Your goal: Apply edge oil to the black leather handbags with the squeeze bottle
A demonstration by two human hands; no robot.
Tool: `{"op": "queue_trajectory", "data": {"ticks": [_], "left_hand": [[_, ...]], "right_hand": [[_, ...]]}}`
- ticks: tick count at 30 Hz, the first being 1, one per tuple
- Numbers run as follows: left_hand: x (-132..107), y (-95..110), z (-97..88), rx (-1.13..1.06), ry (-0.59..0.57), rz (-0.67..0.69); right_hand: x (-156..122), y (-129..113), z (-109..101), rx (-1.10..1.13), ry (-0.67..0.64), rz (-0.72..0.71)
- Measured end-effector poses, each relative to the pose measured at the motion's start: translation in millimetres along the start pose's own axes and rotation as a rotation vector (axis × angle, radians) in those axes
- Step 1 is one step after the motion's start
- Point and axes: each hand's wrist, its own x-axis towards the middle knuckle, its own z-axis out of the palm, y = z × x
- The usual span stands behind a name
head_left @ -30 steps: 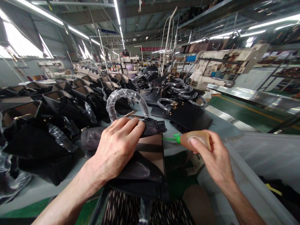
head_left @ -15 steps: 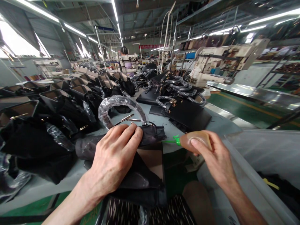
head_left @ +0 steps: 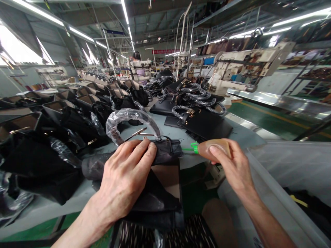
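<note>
Left hand pressed flat on a black handbag at the bench edge, fingers over its folded top, as a second ago. Wrapped handle arched just beyond. Right hand clamped on a squeeze bottle; green nozzle brought slightly nearer the bag's edge, not yet touching.

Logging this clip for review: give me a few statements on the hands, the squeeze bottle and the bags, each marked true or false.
1. The right hand holds a squeeze bottle with a green nozzle. True.
2. The nozzle points away from the black bag. False: it points at the bag's upper edge.
3. The left hand lies on the black bag. True.
4. The bag's handle is bare. False: it is wrapped in clear plastic.
5. The table holds only this bag. False: many black bags stand in rows.
</note>
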Motion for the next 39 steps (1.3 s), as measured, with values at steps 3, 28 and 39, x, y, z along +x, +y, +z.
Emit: {"op": "queue_trajectory", "data": {"ticks": [3,28,39], "left_hand": [[-1,0,1.0,0.000,-0.003,-0.007],[-25,18,3.0,-0.019,0.016,-0.059],[-31,21,6.9,-0.030,0.027,-0.067]], "right_hand": [[-4,0,-3,-0.013,-0.030,0.030],[-20,0,-16,-0.074,-0.081,0.080],[-20,3,-19,-0.054,-0.067,0.118]]}}
